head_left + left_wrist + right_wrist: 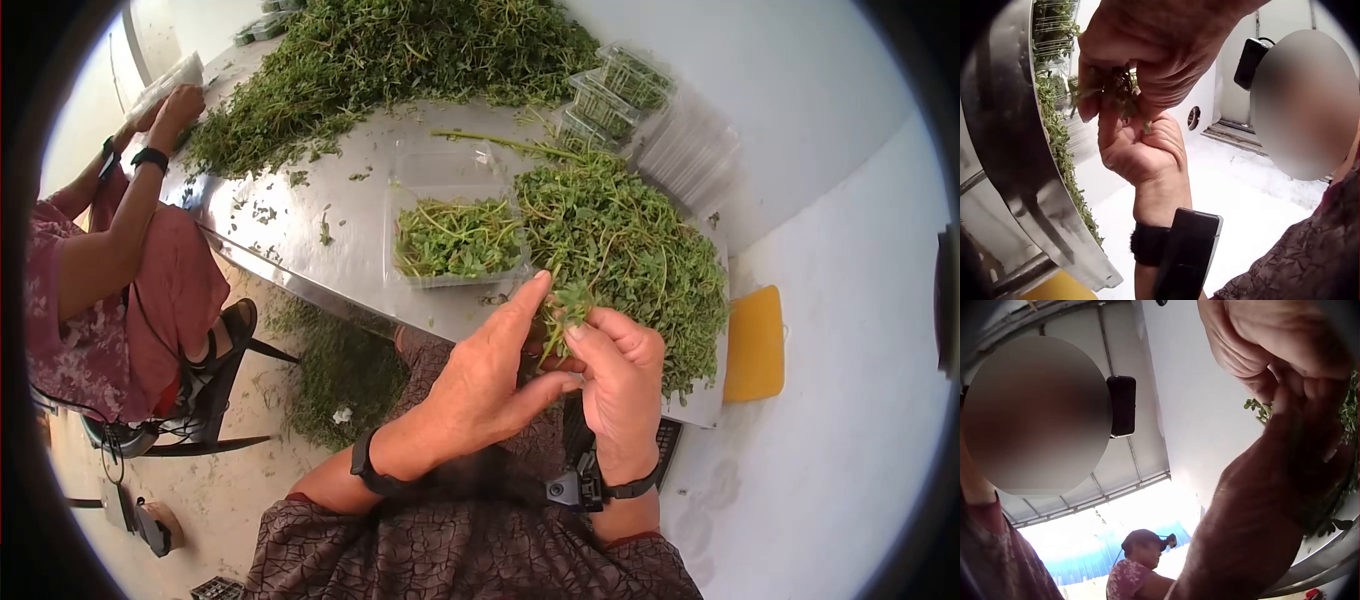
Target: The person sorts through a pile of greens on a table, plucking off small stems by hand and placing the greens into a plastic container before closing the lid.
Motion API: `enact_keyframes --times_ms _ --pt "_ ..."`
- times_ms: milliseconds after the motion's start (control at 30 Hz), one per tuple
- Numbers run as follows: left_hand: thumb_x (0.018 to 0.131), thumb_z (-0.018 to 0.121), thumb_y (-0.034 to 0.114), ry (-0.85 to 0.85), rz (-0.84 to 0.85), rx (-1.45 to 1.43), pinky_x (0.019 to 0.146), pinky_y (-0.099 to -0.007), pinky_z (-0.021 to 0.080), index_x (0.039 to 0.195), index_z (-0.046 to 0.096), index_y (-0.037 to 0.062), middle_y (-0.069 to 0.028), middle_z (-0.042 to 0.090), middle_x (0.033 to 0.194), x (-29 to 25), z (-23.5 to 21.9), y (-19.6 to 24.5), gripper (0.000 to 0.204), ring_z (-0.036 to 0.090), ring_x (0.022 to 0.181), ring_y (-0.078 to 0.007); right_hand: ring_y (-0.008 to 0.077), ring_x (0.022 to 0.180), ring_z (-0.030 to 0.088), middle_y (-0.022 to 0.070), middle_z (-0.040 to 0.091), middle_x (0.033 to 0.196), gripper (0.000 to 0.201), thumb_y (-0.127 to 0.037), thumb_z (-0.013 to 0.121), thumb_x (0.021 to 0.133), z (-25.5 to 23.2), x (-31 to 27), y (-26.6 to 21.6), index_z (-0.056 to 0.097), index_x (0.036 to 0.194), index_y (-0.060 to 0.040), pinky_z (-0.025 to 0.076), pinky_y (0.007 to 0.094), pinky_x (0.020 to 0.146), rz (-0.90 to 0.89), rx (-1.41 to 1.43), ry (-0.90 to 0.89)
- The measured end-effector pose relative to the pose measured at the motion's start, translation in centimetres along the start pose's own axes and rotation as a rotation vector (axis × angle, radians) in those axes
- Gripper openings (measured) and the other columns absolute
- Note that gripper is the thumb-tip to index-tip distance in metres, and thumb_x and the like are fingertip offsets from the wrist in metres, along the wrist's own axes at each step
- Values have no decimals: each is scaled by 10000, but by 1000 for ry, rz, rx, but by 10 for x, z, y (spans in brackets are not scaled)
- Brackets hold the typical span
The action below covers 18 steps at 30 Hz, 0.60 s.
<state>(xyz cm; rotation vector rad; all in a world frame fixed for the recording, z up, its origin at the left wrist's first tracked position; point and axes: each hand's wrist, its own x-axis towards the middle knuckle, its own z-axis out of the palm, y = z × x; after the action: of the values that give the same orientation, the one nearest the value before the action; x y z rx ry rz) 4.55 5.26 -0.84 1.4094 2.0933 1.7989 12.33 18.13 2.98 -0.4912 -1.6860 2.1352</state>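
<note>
Pinching a small green sprig (572, 297) between thumb and fingers, the right hand (622, 380) is in front and to the right of the open clear box (445, 173). The sprig's leaves come out beyond this narrow grip, and some stems lean toward the left hand (478, 385). This hand spreads its thumb from the index finger, near the box's front; whether its hidden fingers hold stems, I cannot tell. Loose greens (635, 265) lie heaped just right of the box.
</note>
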Motion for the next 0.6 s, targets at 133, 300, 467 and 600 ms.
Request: enact_keyframes --times_ms 133,300,467,600 --pt "779 715 21 83 50 138 840 -371 539 1452 355 -10 -208 615 1188 -7 3 -3 763 674 1006 -284 48 686 558 14 652 835 195 -26 602 913 5 -12 8 687 1048 86 455 208 612 -52 -76 -36" --pt "813 598 -67 30 -82 -44 628 -324 539 1412 406 -8 -139 658 953 -17 0 -4 632 681 701 -204 44 717 545 14 648 851 188 -25 613 904 4 -18 14 690 1038 82 434 208 618 -74 -48 -37" --pt "851 544 -70 -68 -233 -143 650 -350 534 1344 444 -40 -168 668 863 -22 -9 6 504 692 732 -277 48 737 544 33 663 910 174 -16 635 886 -1 -26 20 697 1022 72 447 220 640 -183 -237 7" --pt "907 538 -6 -99 -298 -219 581 -311 506 1295 494 -27 -94 630 748 -22 -13 13 391 640 626 -166 99 814 608 112 693 1018 171 -10 642 880 -6 -27 29 700 1024 60 486 258 714 -278 -341 24"
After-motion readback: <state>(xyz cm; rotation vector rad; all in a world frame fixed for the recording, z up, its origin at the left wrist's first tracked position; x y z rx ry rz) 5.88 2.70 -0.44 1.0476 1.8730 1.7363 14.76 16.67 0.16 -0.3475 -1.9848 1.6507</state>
